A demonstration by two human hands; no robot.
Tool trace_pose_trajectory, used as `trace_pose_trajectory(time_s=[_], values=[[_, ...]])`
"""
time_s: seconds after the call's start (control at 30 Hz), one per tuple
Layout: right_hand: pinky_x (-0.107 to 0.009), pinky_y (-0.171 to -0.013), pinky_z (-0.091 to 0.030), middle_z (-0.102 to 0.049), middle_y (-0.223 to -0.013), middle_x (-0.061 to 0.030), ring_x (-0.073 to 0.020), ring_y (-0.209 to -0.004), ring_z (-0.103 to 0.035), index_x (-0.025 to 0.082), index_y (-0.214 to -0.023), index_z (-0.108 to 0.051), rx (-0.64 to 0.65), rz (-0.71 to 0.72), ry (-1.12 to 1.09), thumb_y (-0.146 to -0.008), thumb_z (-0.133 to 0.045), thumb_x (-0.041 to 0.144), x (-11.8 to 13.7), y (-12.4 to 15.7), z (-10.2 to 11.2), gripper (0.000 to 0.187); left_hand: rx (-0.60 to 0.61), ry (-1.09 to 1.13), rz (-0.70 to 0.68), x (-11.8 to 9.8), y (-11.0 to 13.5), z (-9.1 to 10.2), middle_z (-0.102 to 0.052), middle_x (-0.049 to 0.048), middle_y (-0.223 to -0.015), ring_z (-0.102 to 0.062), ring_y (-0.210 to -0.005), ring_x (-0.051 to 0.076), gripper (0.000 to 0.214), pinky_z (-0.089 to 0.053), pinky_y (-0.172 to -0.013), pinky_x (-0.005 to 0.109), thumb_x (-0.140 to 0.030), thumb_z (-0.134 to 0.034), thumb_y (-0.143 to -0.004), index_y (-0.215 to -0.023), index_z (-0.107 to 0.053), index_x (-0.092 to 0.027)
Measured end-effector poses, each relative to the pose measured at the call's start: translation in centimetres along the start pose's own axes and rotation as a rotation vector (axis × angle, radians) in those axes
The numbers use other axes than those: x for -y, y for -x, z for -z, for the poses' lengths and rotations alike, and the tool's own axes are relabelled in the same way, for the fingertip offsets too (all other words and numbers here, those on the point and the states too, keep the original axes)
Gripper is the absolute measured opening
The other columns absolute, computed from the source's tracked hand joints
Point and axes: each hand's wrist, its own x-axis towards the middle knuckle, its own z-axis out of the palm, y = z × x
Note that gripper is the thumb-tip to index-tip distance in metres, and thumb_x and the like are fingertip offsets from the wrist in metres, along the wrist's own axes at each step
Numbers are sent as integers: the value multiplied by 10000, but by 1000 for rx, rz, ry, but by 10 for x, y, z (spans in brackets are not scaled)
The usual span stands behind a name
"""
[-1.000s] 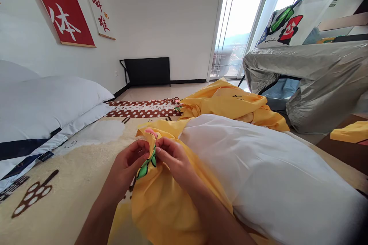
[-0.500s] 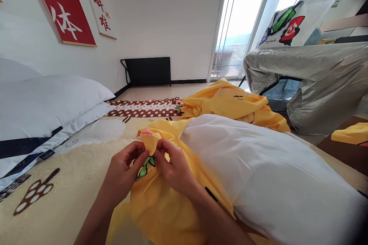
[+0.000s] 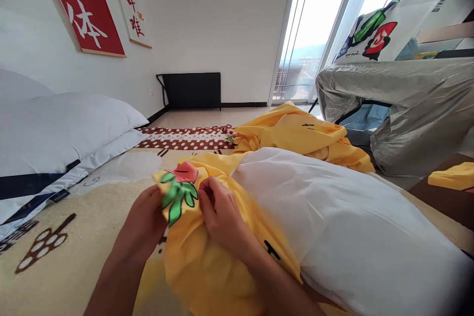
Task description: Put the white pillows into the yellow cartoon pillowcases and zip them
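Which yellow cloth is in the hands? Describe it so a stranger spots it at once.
Find the big white pillow in the foreground. The yellow cover bunched over its near end, held by the left hand and right hand, is it. Unlike the yellow heap behind the pillow, its pink flower with green leaves faces up between the hands.

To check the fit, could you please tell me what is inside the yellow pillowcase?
A white pillow lies partly inside the yellow pillowcase; the fabric hides how far in it reaches.
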Motion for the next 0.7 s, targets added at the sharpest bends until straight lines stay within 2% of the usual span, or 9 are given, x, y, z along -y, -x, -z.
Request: trace_pose_trajectory(time_s=[0.13,0.23,0.3,0.4,0.47,0.53,0.6,0.67,0.7], values=[[-243,-633,-357,-580,-776,1,-126,-702,-489,197,-804,-498,17,-3,70,-893,-453,240,2,-1,5,109,-105,95,-120,-16,-1,15,-642,-28,-710,-606,-679,135,139,-535,-594,196,-230,-731,-662,-753,-636,-184],[-236,-639,-378,-589,-791,0,-124,-710,-505,200,-831,-515,-92,39,80,-875,-467,223,6,0,12,69,-136,131,-119,-28,-5,25,-703,20,-995,-649,-838,168,183,-578,-665,222,-209,-585,-796,-945,-690,-186],[-239,-663,-394,-591,-806,-4,-129,-736,-520,201,-851,-516,-195,95,114,-869,-466,226,10,1,20,59,-202,188,-96,-33,-11,31,-698,29,-1097,-665,-874,177,268,-591,-674,235,-196,-503,-852,-1043,-691,-194],[-259,-700,-401,-606,-847,-22,-148,-785,-544,202,-891,-525,-318,133,260,-871,-465,275,19,3,42,97,-227,277,-55,-38,-20,41,-704,57,-1108,-685,-869,193,335,-599,-663,256,-183,-412,-902,-1106,-678,-172],[-277,-685,-384,-621,-847,-34,-163,-765,-554,203,-893,-539,-336,22,443,-880,-455,333,25,5,59,155,-209,323,-45,-41,-24,48,-716,73,-1072,-696,-844,198,373,-600,-666,267,-137,-366,-903,-1126,-665,-146],[-288,-632,-344,-629,-782,-46,-178,-703,-550,202,-807,-550,-225,-201,668,-894,-428,403,27,9,72,251,-200,363,-47,-42,-27,55,-726,87,-1034,-703,-829,202,399,-600,-690,277,-88,-353,-878,-1140,-652,-124],[-291,-594,-298,-623,-714,-59,-184,-658,-535,197,-682,-533,-13,-380,832,-897,-411,448,24,14,76,352,-205,410,-45,-42,-28,61,-733,97,-988,-704,-845,213,414,-597,-752,298,-58,-364,-845,-1148,-641,-114],[-288,-587,-285,-607,-672,-57,-180,-647,-526,191,-608,-501,193,-403,842,-879,-444,455,14,19,71,383,-208,463,-46,-41,-29,67,-740,91,-931,-701,-879,224,428,-583,-826,326,-42,-378,-818,-1149,-636,-126],[-283,-587,-293,-598,-661,-49,-172,-641,-522,187,-597,-492,279,-388,768,-858,-480,456,8,21,66,375,-204,479,-47,-40,-29,69,-741,84,-899,-699,-892,228,431,-576,-851,336,-35,-390,-803,-1142,-637,-132]])
